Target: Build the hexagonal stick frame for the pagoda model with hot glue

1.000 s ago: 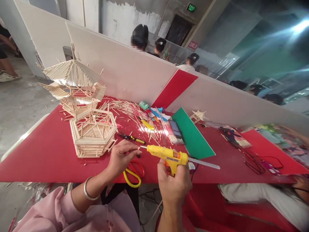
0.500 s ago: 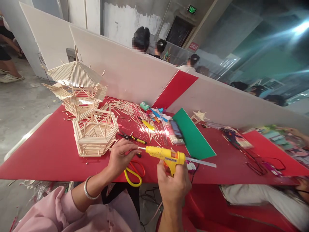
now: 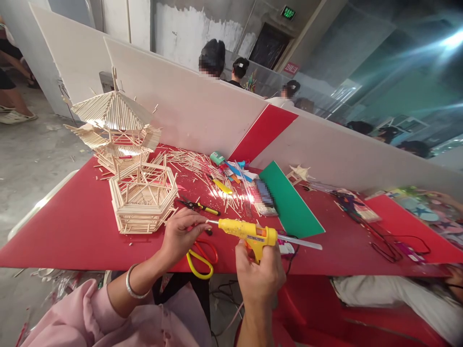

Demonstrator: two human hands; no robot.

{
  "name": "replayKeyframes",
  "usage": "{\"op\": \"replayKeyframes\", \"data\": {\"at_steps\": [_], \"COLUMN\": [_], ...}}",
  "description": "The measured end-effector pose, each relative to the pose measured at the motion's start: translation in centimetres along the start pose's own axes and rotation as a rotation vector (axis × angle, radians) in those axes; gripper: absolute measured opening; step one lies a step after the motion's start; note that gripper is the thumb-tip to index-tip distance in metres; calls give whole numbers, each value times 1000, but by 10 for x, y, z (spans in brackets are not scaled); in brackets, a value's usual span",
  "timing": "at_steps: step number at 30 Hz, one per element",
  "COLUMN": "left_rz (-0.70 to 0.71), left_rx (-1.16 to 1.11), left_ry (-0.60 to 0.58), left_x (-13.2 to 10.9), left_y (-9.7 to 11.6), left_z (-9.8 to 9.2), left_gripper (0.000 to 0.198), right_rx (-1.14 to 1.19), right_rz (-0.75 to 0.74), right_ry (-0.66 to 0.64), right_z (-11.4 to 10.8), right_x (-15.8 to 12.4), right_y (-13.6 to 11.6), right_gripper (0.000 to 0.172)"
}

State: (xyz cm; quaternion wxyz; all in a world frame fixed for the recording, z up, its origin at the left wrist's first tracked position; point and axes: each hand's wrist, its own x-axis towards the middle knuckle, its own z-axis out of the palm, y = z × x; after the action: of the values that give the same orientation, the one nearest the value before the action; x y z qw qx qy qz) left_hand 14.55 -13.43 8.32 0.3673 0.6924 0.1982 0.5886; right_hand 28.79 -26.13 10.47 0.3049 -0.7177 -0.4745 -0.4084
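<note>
My right hand [image 3: 260,270] is wrapped round the handle of a yellow hot glue gun [image 3: 248,231]. From the gun's back end a translucent glue stick [image 3: 300,242] juts to the right. My left hand [image 3: 184,231] pinches at the metal nozzle tip, thumb and fingers pressed together; whatever lies between them is too small to name. Left of that hand stands an open six-sided frame of thin wooden sticks [image 3: 142,207]. Behind it rises a stick pavilion [image 3: 114,115] with tiered roofs. Scissors with red and yellow handles [image 3: 200,264] lie below my left hand.
Yellow-and-black pliers [image 3: 198,207], a yellow cutter [image 3: 222,186] and loose sticks [image 3: 188,161] lie on the red table [image 3: 72,226]. A green board [image 3: 289,202] is at right, near a small stick model [image 3: 299,174]. White panels [image 3: 181,101] border the back. Another person sits at far right.
Both hands keep almost the same place. The glue stick appears to jut out of the gun's back very slightly less.
</note>
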Motion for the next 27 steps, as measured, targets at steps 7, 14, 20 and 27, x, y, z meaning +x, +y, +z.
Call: {"op": "replayKeyframes", "data": {"at_steps": [7, 14, 20, 27], "left_rz": [-109, -328, -435, -524], "left_rx": [-81, -144, -294, -427], "left_ry": [-33, -132, -217, 232], "left_x": [1, 5, 20, 6], "left_y": [6, 30, 45, 49], "left_z": [-5, -31, -55, -58], "left_gripper": [12, 18, 14, 18], "right_rx": [112, 31, 100, 808], "right_rz": [394, 604, 499, 121], "right_ry": [-287, -831, -676, -289], "right_z": [7, 50, 37, -31], "right_x": [-8, -59, -58, 5], "right_y": [13, 52, 44, -71], "right_gripper": [32, 46, 52, 8]}}
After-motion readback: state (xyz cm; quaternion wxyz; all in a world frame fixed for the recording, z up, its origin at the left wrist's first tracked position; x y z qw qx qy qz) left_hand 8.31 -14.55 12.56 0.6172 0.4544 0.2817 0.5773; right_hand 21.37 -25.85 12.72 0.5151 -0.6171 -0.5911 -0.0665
